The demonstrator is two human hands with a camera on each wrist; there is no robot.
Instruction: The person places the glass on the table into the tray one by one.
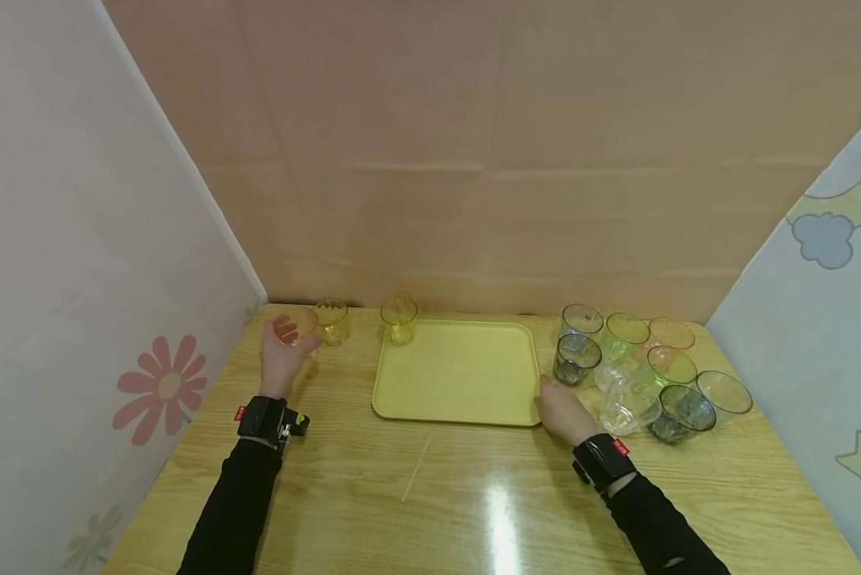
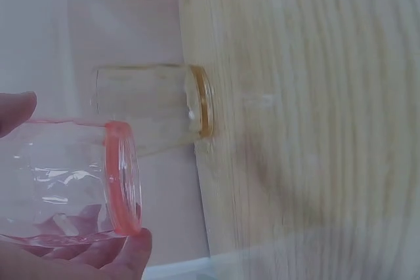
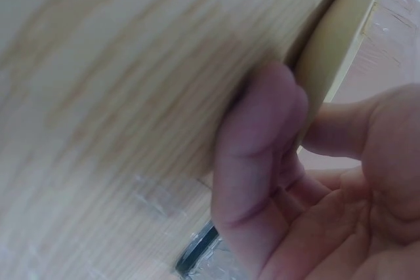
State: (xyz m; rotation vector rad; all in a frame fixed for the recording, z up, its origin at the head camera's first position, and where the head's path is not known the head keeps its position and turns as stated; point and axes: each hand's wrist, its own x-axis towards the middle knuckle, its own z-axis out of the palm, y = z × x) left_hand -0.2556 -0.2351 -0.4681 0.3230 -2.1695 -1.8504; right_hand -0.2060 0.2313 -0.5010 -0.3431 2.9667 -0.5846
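Observation:
My left hand [image 1: 281, 369] grips a pink-tinted drinking glass [image 2: 121, 178] at the back left, thumb on one side and fingers on the other. In the left wrist view a gap shows between the glass's base and the tabletop. Right beside it stands an amber glass [image 1: 332, 326]. A yellow glass [image 1: 399, 326] stands upright at the back left corner of the yellow tray [image 1: 459, 375]. My right hand [image 1: 565, 411] holds the tray's right edge near its front corner. In the right wrist view, the thumb lies over the rim and the fingers [image 3: 246, 155] curl against its side.
To the right of the tray several glasses crowd together: smoky ones [image 1: 577, 359], green ones [image 1: 627, 331], a pink one [image 1: 671, 334] and a tilted clear one [image 1: 628, 407]. Walls bound the wooden table [image 1: 344, 495] at the back, left and right.

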